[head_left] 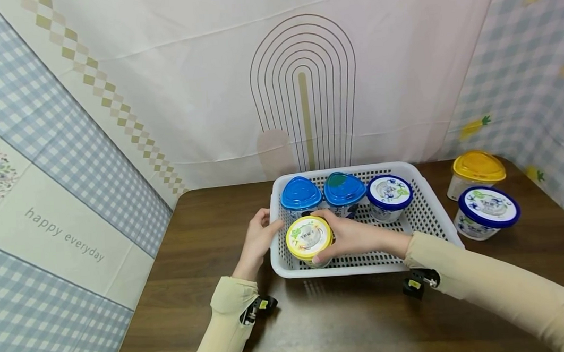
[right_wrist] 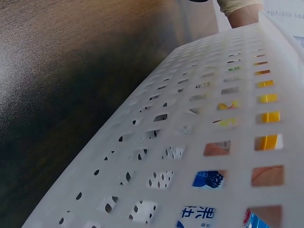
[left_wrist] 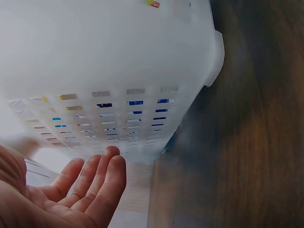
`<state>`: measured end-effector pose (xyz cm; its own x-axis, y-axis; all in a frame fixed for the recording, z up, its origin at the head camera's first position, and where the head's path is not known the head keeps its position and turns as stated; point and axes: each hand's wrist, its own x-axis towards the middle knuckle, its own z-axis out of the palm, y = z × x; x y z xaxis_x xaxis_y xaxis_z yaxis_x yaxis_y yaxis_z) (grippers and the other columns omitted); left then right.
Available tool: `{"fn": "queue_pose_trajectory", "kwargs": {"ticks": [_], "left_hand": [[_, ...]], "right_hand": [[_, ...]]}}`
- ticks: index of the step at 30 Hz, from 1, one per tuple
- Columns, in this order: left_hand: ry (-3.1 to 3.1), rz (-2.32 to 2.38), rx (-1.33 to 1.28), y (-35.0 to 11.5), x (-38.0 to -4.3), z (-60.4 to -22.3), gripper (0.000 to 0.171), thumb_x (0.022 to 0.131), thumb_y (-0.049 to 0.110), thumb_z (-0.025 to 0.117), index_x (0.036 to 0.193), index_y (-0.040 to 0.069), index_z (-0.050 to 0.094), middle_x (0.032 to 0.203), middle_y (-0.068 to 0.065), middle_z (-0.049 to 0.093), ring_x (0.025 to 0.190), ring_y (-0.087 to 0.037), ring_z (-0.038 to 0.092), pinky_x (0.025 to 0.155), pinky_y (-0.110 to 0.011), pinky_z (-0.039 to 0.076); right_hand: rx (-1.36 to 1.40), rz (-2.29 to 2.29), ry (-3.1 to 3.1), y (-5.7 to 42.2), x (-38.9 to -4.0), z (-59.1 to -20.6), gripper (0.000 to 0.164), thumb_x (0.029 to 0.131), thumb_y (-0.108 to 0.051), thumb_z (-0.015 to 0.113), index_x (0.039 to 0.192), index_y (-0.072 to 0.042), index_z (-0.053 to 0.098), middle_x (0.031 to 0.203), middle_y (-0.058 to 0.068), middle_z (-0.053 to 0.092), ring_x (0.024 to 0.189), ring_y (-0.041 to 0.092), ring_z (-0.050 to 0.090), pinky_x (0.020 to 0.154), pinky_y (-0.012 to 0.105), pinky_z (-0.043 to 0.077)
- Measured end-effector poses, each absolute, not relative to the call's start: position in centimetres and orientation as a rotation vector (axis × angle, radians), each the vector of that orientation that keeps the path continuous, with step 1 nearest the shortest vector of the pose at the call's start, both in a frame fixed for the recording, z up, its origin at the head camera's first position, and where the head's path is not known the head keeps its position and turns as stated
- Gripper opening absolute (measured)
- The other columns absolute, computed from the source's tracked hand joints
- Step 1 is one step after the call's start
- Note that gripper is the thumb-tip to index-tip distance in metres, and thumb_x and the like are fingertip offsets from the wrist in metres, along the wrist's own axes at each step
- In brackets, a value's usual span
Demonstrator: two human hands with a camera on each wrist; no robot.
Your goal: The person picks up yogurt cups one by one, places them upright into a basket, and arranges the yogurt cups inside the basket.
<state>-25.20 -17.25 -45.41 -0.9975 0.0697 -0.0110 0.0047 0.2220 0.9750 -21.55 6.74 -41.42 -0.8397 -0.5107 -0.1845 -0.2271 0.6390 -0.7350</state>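
Note:
In the head view, my right hand (head_left: 347,233) grips a tub with a yellow-rimmed white lid (head_left: 309,235) in the front left corner of a white perforated basket (head_left: 354,270). My left hand (head_left: 258,238) is at the basket's left end, its thumb at the rim. The left wrist view shows its fingers (left_wrist: 114,178) loosely bent beside the basket's outer wall. Behind the held tub stand two tubs with blue lids, one at the left (head_left: 300,193) and one beside it (head_left: 344,188). Right of them is a tub with a dark-blue-rimmed white lid (head_left: 390,194).
Outside the basket, on the right of the brown table (head_left: 208,222), stand a yellow-lidded tub (head_left: 478,168) and another tub with a dark-blue-rimmed lid (head_left: 488,207). A patterned cloth (head_left: 201,95) hangs behind the table, and checked cloth (head_left: 45,135) borders its left side.

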Motion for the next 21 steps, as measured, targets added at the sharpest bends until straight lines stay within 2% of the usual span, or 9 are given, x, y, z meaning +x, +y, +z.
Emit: {"fn": "queue_pose_trajectory", "kwargs": {"ticks": [13, 21], "left_hand": [[2.440, 1.896, 0.055, -17.10, -25.15, -45.47, 0.033, 0.090, 0.012, 0.064, 0.120, 0.000, 0.060, 0.110, -0.016, 0.065, 0.092, -0.024, 0.060, 0.073, -0.036, 0.053], [2.448, 1.880, 0.037, -17.07, -24.92, -44.88, 0.031, 0.089, 0.009, 0.063, 0.118, -0.001, 0.060, 0.108, -0.018, 0.065, 0.092, -0.026, 0.059, 0.073, -0.036, 0.053]], "right_hand": [[-0.631, -1.040, 2.466, 5.94, -21.65, -41.54, 0.114, 0.074, -0.049, 0.087, 0.156, -0.010, 0.020, 0.135, 0.014, 0.056, 0.118, 0.024, 0.058, 0.102, 0.048, 0.046], [-0.623, -1.017, 2.434, 6.04, -22.08, -41.61, 0.114, 0.075, -0.052, 0.086, 0.158, -0.014, 0.016, 0.134, 0.014, 0.056, 0.116, 0.024, 0.059, 0.101, 0.049, 0.047]]}}
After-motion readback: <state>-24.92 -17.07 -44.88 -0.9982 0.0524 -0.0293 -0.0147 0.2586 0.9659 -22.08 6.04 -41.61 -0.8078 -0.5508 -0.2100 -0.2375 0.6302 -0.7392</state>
